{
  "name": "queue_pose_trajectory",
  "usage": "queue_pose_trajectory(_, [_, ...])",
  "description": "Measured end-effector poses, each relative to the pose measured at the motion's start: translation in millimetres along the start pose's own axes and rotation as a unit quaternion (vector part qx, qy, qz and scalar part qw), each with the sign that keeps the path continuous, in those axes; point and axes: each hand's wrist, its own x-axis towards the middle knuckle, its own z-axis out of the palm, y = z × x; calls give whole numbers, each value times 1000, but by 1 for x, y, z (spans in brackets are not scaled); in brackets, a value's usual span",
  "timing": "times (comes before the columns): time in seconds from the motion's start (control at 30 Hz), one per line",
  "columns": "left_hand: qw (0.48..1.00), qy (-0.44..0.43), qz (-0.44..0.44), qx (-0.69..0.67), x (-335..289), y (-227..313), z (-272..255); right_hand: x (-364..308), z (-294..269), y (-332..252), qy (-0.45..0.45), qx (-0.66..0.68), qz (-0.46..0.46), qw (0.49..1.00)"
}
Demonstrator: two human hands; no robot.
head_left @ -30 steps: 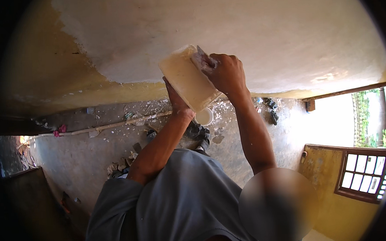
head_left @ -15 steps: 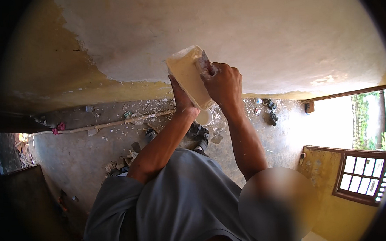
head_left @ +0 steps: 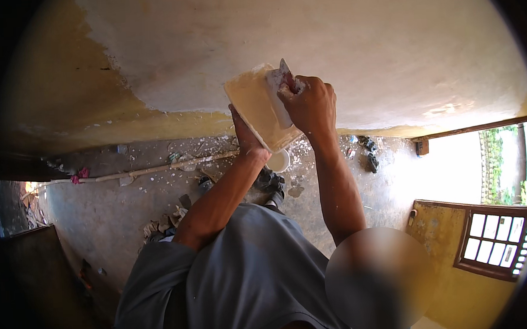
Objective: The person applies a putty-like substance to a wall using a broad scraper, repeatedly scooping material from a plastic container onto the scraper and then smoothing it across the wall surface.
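On the far left, a bright pink cloth [head_left: 81, 175] lies on the speckled floor [head_left: 106, 206] by a long pale pole [head_left: 158, 169], which runs toward the middle. Next, the left hand [head_left: 247, 137] grasps a rectangular board [head_left: 248, 106] at its lower left side (most of its fingers are hidden underneath). The board is held up in the air before the partly whitened wall [head_left: 358, 48], its face coated in cream-coloured paste. Below it, a white bucket [head_left: 288, 156] stands on the floor, partly covered. Toward the board's right edge lies the flat blade of a trowel [head_left: 277, 92], and the right hand [head_left: 314, 103] has its fingers clenched around the handle. Farthest right is a barred window [head_left: 496, 236].

To do this stroke well, I would brace the board firmly from below, lay the blade nearly flat with even pressure, and draw it smoothly toward the edge so that little paste drips
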Motion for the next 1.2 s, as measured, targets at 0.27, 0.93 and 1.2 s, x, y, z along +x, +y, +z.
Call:
queue_pose_trajectory(0.27, [999, 31, -38, -8, -9, 11, 2, 11, 11, 11, -29, -20, -93, 995])
queue_pose_trajectory(0.93, [993, 104, 2, 62, -7, 24, 4, -7, 12, 10, -100, -71, -374, 919])
queue_pose_trajectory(1.2, [994, 88, -26, 68, -7, 30, 4, 6, -3, 13, -39, -4, -198, 980])
